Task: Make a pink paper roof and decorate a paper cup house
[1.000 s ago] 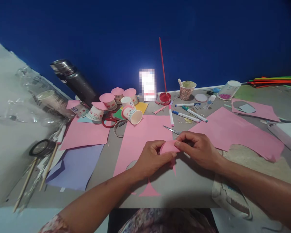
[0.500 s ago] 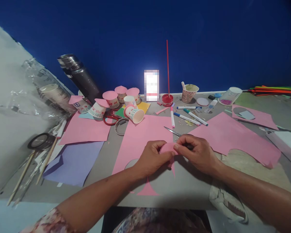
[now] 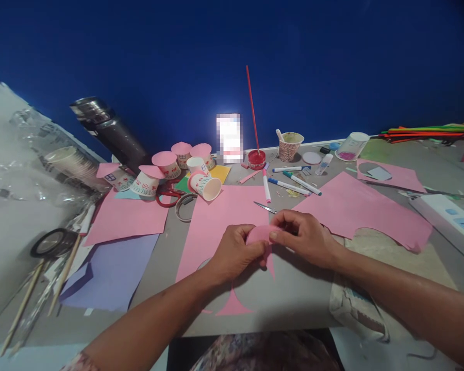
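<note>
Between both hands is a small curved piece of pink paper [image 3: 258, 235]. My left hand [image 3: 237, 252] is closed on its left side, thumb across the front. At its right edge, my right hand [image 3: 303, 237] pinches the paper between thumb and fingers. The paper's lower part is hidden behind the fingers. Just beyond my right hand lie scissors [image 3: 266, 207], blades pointing left, their handles covered by the hand. Under and beyond my hands spreads a pink sheet [image 3: 232, 211] with rounded cut-outs along its near side.
Decorated paper cups [image 3: 146, 184], several with pink roofs, stand at the back left beside a dark flask [image 3: 112, 131]. Markers [image 3: 290, 186] lie behind the scissors. A purple sheet [image 3: 112, 273] is left, another pink sheet [image 3: 363, 208] right, near a white power strip [image 3: 454, 219].
The camera view has turned slightly right, so most things sit further left. Both hands stay on the pink paper, with the right-hand fingers shifted slightly along its edge.
</note>
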`<state>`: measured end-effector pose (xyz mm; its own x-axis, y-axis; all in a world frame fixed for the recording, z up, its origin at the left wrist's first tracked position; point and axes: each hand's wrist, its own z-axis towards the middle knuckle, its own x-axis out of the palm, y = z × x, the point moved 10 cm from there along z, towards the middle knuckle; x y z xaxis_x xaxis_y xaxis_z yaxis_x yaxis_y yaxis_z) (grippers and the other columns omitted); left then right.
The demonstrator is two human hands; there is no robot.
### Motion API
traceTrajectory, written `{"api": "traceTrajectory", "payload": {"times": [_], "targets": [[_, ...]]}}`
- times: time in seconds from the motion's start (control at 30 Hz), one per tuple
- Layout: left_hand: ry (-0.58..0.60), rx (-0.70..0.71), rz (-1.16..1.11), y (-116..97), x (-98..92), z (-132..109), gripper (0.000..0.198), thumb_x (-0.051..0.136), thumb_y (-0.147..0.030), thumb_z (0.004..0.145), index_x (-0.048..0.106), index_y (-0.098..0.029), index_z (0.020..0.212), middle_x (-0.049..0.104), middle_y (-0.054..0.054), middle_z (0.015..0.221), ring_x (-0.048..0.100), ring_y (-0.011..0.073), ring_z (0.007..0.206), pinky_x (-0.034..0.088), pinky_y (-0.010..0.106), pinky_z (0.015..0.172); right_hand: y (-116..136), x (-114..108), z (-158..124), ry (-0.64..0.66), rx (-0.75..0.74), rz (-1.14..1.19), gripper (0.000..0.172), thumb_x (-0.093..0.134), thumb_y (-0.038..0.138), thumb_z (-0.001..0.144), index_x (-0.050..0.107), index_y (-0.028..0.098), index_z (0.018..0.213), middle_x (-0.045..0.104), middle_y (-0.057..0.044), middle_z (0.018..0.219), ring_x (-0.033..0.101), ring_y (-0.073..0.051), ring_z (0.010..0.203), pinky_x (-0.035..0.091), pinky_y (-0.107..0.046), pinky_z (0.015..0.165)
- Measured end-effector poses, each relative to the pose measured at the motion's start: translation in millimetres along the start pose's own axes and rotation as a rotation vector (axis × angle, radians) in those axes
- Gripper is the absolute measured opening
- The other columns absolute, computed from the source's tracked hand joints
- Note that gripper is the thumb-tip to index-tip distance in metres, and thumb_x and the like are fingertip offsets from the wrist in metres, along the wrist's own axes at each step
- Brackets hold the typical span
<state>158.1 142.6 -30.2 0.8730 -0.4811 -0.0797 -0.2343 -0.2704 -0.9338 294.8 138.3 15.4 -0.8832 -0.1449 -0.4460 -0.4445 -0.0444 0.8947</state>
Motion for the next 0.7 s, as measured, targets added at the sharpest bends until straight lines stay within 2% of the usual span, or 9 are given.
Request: {"api": "traceTrajectory", "payload": {"times": [0.1, 0.23, 0.5, 0.7], "targets": [[-0.028, 0.038, -0.001, -5, -3.7, 1, 0.012, 0.067, -0.023, 0.073, 0.073, -0.013, 0.074, 0.069, 0.002, 0.055, 0.063, 0.0144, 0.05, 0.052, 0.026, 0.055, -2, 5, 1, 0.049, 0.003, -0.011, 0.021, 0.067, 0.023, 0.076, 0.065, 0.021, 0.097, 0.063, 0.004, 0.078, 0.054, -0.014, 0.07, 0.041, -0.026, 0.063], [-0.054, 0.091, 0.051, -8, -4.8, 0, 0.01, 0.067, -0.021, 0.074, 0.073, -0.013, 0.072, 0.068, 0.001, 0.054, 0.063, 0.0141, 0.05, 0.052, 0.025, 0.055, 3, 10, 1, 0.073, -0.055, -0.07, 0.026, 0.061, 0.012, 0.071, 0.062, 0.022, 0.096, 0.061, 0.004, 0.081, 0.051, -0.014, 0.071, 0.038, -0.026, 0.064], [-0.033, 0.079, 0.06, -2, -1.3, 0, 0.014, 0.07, -0.027, 0.076, 0.072, -0.014, 0.072, 0.069, 0.002, 0.057, 0.063, 0.0145, 0.054, 0.05, 0.025, 0.057, 6, 17, 0, 0.099, -0.038, -0.067, 0.031, 0.059, 0.01, 0.069, 0.06, 0.021, 0.097, 0.068, -0.001, 0.095, 0.06, -0.02, 0.087, 0.044, -0.032, 0.08], [-0.034, 0.05, 0.122, 1, -2.2, 2, 0.017, 0.073, -0.029, 0.071, 0.075, -0.012, 0.072, 0.07, 0.003, 0.062, 0.061, 0.0146, 0.057, 0.045, 0.025, 0.054, 3, 21, -1, 0.097, -0.034, -0.08, 0.031, 0.058, 0.009, 0.069, 0.058, 0.022, 0.097, 0.069, -0.003, 0.099, 0.061, -0.021, 0.09, 0.045, -0.033, 0.081]]}}
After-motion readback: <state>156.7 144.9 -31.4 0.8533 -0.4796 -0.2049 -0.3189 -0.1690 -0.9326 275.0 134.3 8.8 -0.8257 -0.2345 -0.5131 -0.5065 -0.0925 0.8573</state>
